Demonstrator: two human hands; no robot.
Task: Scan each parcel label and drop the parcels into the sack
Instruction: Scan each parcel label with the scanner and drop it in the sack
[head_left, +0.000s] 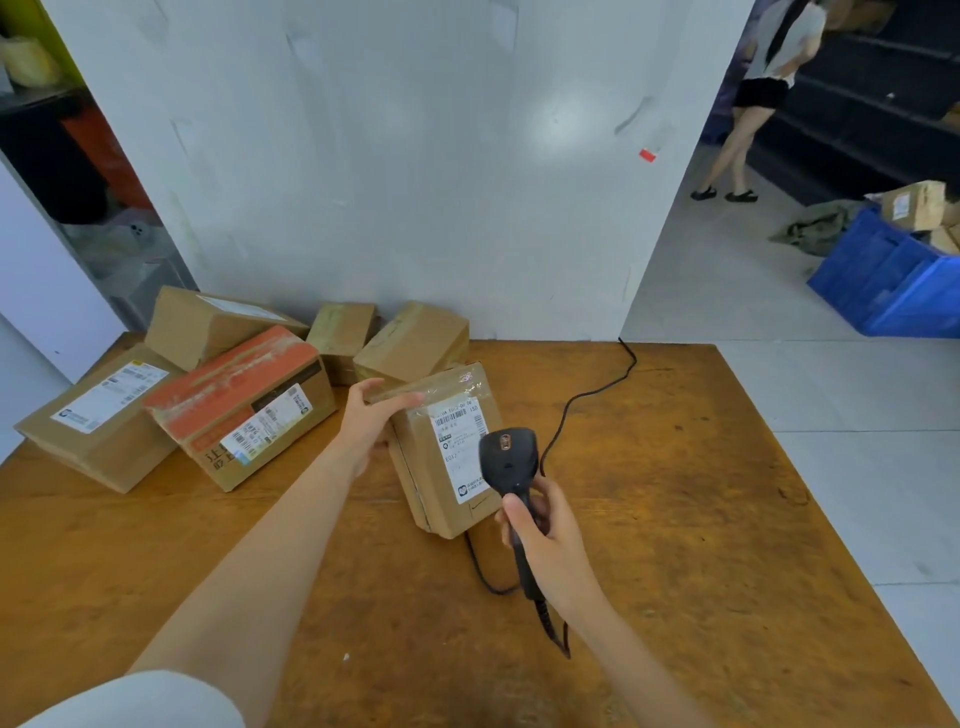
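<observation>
— Holding what, and where?
— Gripping the top edge of a tilted parcel (441, 467) with the left hand (371, 415), fingers (402, 401) curled over it. Propped on its lower edge, mid-tabletop (675, 519). Clasping the barcode scanner (506, 457) fully in the right hand (545, 535), head just over the label (465, 447).
— Likely to fail how?
— Could misread from so steep an angle; could snag the cable (587, 395) looped by the box's lower corner.
— Counting?
— Six parcels on the tabletop, one scanner. No sack made out for certain.
</observation>
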